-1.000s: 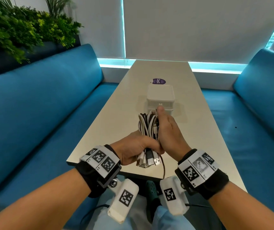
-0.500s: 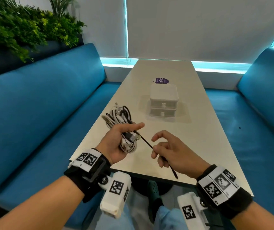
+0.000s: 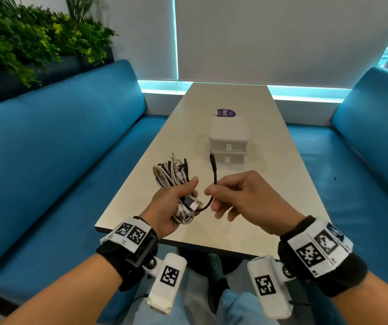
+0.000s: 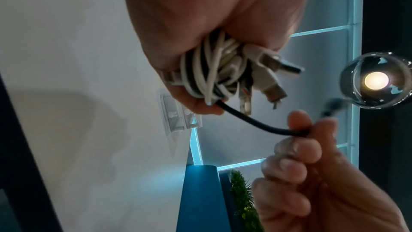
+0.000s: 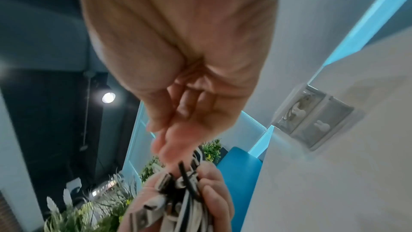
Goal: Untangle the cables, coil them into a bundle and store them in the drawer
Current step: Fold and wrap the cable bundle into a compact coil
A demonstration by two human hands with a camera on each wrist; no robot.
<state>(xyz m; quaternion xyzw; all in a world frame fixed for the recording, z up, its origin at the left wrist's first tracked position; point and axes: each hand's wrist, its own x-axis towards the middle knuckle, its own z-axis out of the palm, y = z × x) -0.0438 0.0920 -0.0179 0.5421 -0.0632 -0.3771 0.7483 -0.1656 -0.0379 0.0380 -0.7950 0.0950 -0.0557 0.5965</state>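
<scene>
**One loose black tail to wrap**

The left hand (image 3: 172, 202) grips the bundle of cables (image 3: 173, 177) tight in its curled fingers, so the loops stay together; the bundle is up in the air over the near end of the desk (image 3: 270, 174); the right hand (image 3: 247, 198) pinches the one loose black cable end (image 3: 213, 170) between thumb and finger, likely so it can be wound round the bundle to tie it; the tail sticks up toward 12 o'clock.

The drawer box (image 3: 229, 141) sits on the desk at 12 o'clock from the hands; it has two drawers, both shut, each with one small bunny knob; one purple sticker (image 3: 224, 113) lies just behind it; there are two blue sofas, one each side.
</scene>
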